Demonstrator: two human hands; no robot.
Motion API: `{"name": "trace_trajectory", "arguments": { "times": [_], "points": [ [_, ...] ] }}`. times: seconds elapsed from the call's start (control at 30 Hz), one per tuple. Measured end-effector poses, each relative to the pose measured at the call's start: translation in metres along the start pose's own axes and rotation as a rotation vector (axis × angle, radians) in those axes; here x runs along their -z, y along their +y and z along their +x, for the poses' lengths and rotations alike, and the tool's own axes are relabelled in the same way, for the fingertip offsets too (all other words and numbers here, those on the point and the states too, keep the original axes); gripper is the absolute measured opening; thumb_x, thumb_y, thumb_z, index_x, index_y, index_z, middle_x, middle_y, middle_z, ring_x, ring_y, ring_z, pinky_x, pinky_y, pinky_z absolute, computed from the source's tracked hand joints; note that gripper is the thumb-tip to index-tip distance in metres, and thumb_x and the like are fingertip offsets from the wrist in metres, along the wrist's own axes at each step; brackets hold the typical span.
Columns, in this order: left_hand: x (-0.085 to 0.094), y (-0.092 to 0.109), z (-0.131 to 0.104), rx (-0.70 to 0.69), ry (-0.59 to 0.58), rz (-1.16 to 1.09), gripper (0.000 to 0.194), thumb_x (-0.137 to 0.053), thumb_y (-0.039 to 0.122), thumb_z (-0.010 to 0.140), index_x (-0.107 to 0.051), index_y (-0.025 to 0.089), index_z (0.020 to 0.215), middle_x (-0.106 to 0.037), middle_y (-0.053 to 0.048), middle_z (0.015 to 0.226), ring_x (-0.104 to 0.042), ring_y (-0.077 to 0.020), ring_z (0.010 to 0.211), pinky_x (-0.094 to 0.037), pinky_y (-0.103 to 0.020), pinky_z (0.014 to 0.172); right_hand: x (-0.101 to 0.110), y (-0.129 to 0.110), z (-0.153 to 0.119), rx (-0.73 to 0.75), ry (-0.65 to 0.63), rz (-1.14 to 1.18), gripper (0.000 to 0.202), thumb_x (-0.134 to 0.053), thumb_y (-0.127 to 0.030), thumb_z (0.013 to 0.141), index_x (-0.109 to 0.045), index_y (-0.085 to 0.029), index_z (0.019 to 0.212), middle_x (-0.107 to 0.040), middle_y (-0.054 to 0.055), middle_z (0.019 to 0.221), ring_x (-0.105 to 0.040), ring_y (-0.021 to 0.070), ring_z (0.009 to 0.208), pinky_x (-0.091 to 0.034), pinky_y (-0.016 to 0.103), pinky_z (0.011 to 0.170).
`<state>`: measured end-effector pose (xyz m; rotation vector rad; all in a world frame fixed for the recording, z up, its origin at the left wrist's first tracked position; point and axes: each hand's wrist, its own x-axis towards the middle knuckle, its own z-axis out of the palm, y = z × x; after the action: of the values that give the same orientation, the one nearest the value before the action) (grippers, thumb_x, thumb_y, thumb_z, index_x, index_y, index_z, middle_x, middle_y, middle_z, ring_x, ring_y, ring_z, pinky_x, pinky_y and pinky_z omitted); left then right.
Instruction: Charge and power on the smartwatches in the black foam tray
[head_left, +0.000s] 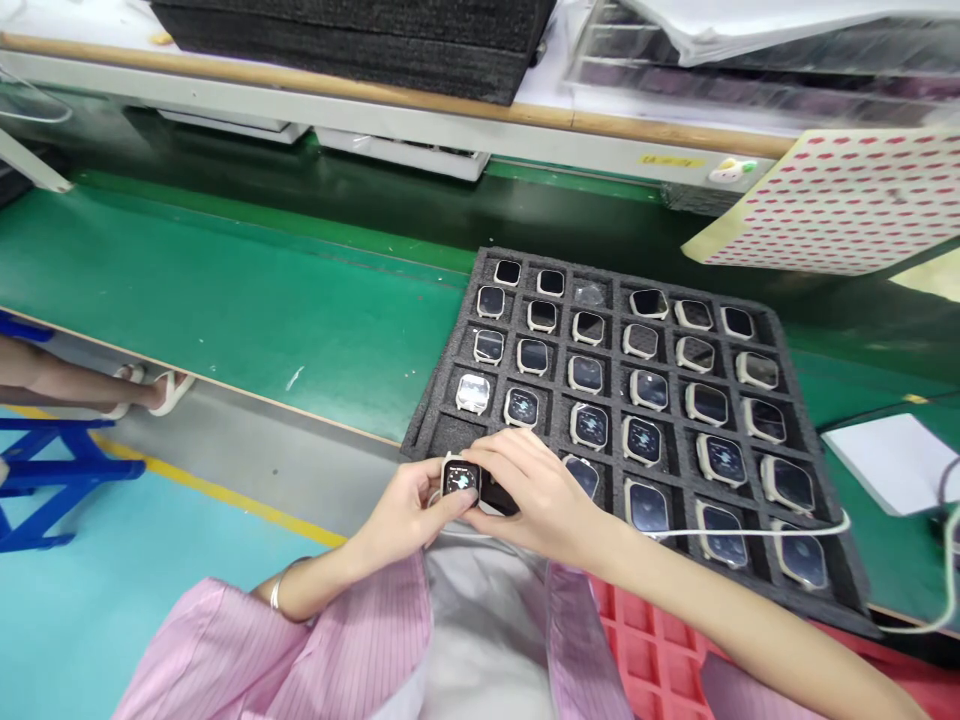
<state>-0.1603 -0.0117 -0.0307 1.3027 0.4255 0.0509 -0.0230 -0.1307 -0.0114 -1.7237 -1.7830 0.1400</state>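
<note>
Beside the foam tray (pixel 806 430), we handle a lit watch (pixel 459 480).
Left grip (pixel 412 505) and right grip (pixel 536 490) hold it; any next touch likely needs steadiness.

Blue stool (pixel 97 468) stands at left, near a co-worker's sandalled feet (pixel 171 392); yellow line (pixel 225 495) crosses floor (pixel 172 580). Red-patterned sheet (pixel 847 205) hangs at upper right, below shelf edge (pixel 397 95).

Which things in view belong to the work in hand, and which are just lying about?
Probably in the work:
watch, held between left hand and right hand
foam tray with other watches
perhaps white cable

Seemingly just nearby:
blue stool
dotted sheet
</note>
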Motion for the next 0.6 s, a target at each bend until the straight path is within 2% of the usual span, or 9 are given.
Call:
{"name": "trace_trajectory", "arguments": {
  "times": [0.1,0.17,0.6],
  "points": [
    [0.0001,0.0014,-0.0002,-0.033,0.01,0.013,0.021,-0.064,0.031,0.081,-0.06,0.011,0.083,-0.053,0.0,0.069,-0.045,-0.0096,0.062,-0.038,-0.019,0.057,0.0008,-0.0018,0.0002,0.003,-0.002,-0.019,0.026,-0.059,-0.03,0.088,-0.056,-0.011,0.107,-0.063,0.012,0.092,-0.057,0.0234,0.084,-0.047,0.04,0.075],
    [0.0001,0.0015,-0.0003,-0.027,0.008,0.014,0.022,-0.064,0.032,0.08,-0.06,0.011,0.084,-0.054,-0.001,0.073,-0.047,-0.0115,0.067,-0.039,-0.021,0.061,0.0013,-0.003,0.0005,0.003,-0.003,-0.034,0.026,-0.059,-0.03,0.088,-0.056,-0.011,0.106,-0.063,0.012,0.092,-0.057,0.0236,0.084,-0.047,0.04,0.074],
    [0.0012,-0.0001,-0.0009,-0.027,-0.004,0.029,0.022,-0.063,0.033,0.081,-0.059,0.011,0.083,-0.052,-0.001,0.072,-0.045,-0.0119,0.067,-0.037,-0.021,0.061,0.0028,-0.0051,0.0019,0.01,-0.023,-0.082,0.026,-0.056,-0.031,0.089,-0.057,-0.011,0.105,-0.063,0.012,0.091,-0.057,0.0236,0.082,-0.048,0.039,0.073]
  ]
}}
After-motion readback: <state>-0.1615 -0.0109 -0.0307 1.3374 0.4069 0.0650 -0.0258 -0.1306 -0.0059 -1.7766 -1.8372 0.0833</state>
